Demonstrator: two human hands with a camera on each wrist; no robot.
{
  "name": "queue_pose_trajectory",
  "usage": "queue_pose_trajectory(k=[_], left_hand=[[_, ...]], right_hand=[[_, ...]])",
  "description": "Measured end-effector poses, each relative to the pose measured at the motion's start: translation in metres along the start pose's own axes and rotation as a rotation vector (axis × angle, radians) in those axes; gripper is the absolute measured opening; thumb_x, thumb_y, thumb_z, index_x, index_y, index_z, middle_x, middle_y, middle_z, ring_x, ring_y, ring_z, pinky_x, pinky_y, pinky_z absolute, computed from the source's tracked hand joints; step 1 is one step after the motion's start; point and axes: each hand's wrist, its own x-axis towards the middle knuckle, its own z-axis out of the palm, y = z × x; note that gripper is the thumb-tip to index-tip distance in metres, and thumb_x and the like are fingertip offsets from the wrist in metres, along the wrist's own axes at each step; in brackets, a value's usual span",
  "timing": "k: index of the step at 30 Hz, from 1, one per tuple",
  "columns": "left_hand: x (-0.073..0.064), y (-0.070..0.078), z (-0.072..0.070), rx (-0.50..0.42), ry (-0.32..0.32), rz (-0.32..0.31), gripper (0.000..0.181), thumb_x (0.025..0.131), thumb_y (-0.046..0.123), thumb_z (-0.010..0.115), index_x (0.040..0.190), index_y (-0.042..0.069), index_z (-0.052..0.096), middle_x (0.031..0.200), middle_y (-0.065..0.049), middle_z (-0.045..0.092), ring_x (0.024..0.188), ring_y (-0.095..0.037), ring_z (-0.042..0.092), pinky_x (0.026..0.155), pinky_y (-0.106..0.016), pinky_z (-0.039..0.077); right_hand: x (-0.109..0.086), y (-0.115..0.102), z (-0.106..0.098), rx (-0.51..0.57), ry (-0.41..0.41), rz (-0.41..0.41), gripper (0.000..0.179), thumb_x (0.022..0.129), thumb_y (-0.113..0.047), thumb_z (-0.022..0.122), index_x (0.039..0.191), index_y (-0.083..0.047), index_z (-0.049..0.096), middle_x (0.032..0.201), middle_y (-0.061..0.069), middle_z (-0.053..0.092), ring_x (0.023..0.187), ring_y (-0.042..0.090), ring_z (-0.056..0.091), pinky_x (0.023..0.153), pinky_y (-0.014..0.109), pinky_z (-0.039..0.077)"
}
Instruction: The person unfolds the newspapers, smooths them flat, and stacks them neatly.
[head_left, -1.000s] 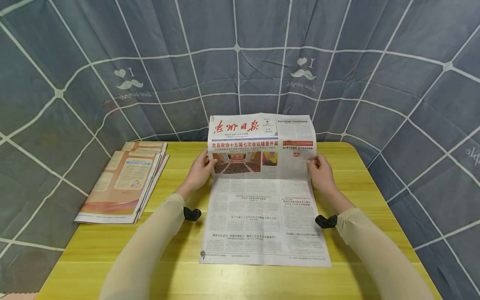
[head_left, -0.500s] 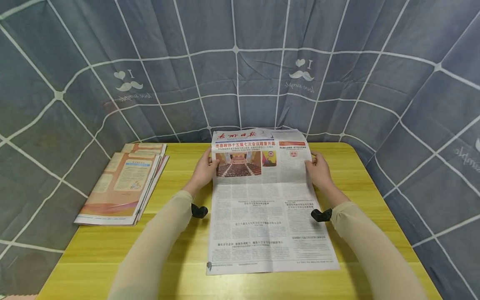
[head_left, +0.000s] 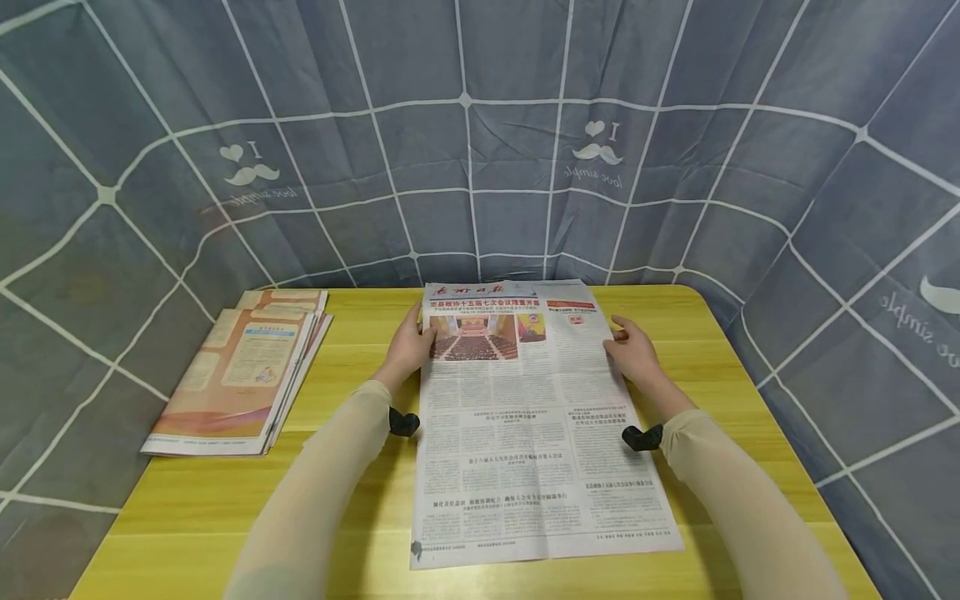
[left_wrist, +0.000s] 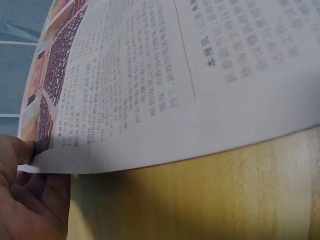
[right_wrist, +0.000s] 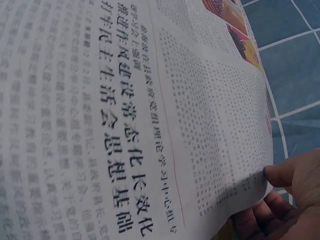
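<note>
A newspaper (head_left: 517, 450) with red headlines and a crowd photo lies unfolded, its near part flat on the wooden table and its far part raised slightly. At its left edge my left hand (head_left: 407, 346) grips the paper, thumb on top and fingers underneath, as the left wrist view shows. My right hand (head_left: 633, 354) holds the opposite edge; in the right wrist view the thumb (right_wrist: 282, 174) presses on the printed side while the curled fingers (right_wrist: 265, 215) sit behind the sheet. A crease crosses the sheet below the photo.
On the left of the yellow wooden table (head_left: 360, 533) lies a stack of folded papers (head_left: 232, 375) with an orange-brown cover. A grey curtain (head_left: 510, 150) with white grid lines hangs around the table's back and sides.
The newspaper's far part has come down from standing upright toward the table, and the whole sheet has shifted slightly nearer. Both hands have stayed at its side edges, the right hand's fingers loosening a little.
</note>
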Motion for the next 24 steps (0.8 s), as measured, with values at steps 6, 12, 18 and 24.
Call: queue_pose_trajectory(k=[6, 12, 18, 24], left_hand=[[0.0, -0.004, 0.0, 0.091, -0.012, -0.024, 0.068, 0.11, 0.023, 0.048, 0.165, 0.007, 0.013, 0.161, -0.021, 0.035, 0.141, -0.037, 0.043, 0.11, -0.052, 0.041], [-0.001, -0.004, 0.001, 0.157, -0.043, -0.018, 0.069, 0.109, 0.025, 0.052, 0.164, 0.004, 0.017, 0.162, -0.023, 0.03, 0.145, -0.039, 0.037, 0.114, -0.053, 0.035], [-0.008, 0.002, 0.003, 0.363, -0.051, 0.037, 0.065, 0.106, 0.024, 0.056, 0.161, 0.002, 0.029, 0.16, -0.028, 0.025, 0.143, -0.044, 0.037, 0.114, -0.056, 0.034], [-0.014, 0.005, 0.008, 0.631, -0.126, 0.159, 0.067, 0.104, 0.028, 0.057, 0.161, 0.006, 0.031, 0.163, -0.026, 0.025, 0.148, -0.048, 0.025, 0.119, -0.059, 0.023]], right_hand=[[0.0, 0.004, 0.002, -0.092, -0.008, -0.014, 0.049, 0.103, -0.01, 0.055, 0.151, 0.001, 0.048, 0.129, 0.024, 0.053, 0.11, 0.035, 0.051, 0.086, 0.042, 0.044], [0.002, 0.007, 0.001, -0.163, -0.013, -0.015, 0.047, 0.101, -0.008, 0.056, 0.147, 0.003, 0.052, 0.12, 0.021, 0.054, 0.101, 0.032, 0.048, 0.084, 0.042, 0.041], [0.002, 0.005, 0.0, -0.186, -0.041, 0.01, 0.045, 0.102, -0.01, 0.055, 0.146, 0.003, 0.053, 0.12, 0.021, 0.054, 0.101, 0.032, 0.047, 0.081, 0.041, 0.04], [0.001, 0.004, 0.0, -0.218, -0.051, -0.001, 0.045, 0.101, -0.01, 0.054, 0.143, 0.005, 0.054, 0.121, 0.023, 0.055, 0.101, 0.034, 0.049, 0.081, 0.041, 0.042]])
